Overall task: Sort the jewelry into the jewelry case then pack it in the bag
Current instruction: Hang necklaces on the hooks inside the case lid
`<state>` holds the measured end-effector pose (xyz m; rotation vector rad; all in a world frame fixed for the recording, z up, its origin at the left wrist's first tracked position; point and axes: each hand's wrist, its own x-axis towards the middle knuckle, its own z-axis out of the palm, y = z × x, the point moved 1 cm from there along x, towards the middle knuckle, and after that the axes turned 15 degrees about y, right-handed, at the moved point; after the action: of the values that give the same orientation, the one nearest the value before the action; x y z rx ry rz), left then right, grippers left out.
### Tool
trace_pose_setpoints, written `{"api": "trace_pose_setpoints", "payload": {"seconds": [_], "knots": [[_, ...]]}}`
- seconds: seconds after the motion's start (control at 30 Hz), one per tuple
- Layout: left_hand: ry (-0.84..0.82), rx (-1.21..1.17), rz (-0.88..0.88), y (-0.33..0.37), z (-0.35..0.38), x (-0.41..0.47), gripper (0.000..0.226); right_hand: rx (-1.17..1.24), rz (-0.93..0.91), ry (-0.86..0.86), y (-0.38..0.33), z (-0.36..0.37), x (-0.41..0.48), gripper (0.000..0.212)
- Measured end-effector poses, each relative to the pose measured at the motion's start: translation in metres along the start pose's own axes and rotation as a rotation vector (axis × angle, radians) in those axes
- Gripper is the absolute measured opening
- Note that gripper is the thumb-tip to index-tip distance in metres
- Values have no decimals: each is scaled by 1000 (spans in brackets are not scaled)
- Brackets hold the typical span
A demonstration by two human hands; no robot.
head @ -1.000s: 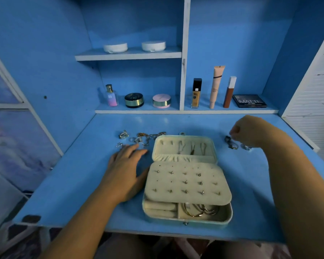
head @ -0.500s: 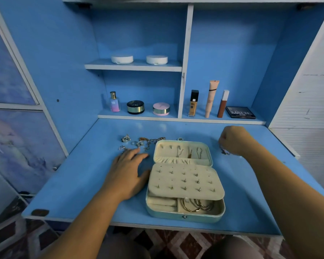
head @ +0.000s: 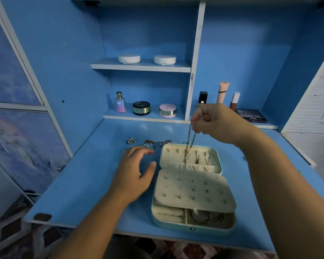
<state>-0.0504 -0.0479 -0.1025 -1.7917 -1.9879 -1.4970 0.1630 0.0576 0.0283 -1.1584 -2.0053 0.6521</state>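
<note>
Metal chain is pinched at its top by the right hand, grip closed round it, and hung over the open lid of the jewelry case. Left hand is laid relaxed beside the case, nothing held. Risk: strand could be snagged on hooked pieces, or tangled if slack is dropped. Long axis near vertical, free end pointed down at the lid.
</note>
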Motion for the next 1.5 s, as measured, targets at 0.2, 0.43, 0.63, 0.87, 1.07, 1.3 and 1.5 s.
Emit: {"api": "trace_pose_setpoints", "payload": {"seconds": [0.2, 0.43, 0.63, 0.87, 1.07, 1.3, 1.5], "knots": [[-113, -130, -88, 18, 12, 26, 16, 88, 34, -155, 20, 44, 6, 10], [-342, 71, -60, 15, 33, 44, 23, 52, 68, -122, 50, 60, 20, 14], [-483, 96, 67, 19, 36, 46, 29, 20, 17, -81, 69, 69, 20, 14], [-460, -19, 4, 19, 33, 41, 18, -77, -57, -19, 79, 72, 21, 19], [-479, 28, 25, 18, 35, 38, 22, -169, -102, -8, 80, 76, 22, 16], [-474, 17, -12, 21, 34, 36, 18, -225, -206, 7, 79, 81, 22, 6], [-445, 28, -14, 21, 33, 36, 14, -310, -245, -20, 76, 84, 26, 7]]}}
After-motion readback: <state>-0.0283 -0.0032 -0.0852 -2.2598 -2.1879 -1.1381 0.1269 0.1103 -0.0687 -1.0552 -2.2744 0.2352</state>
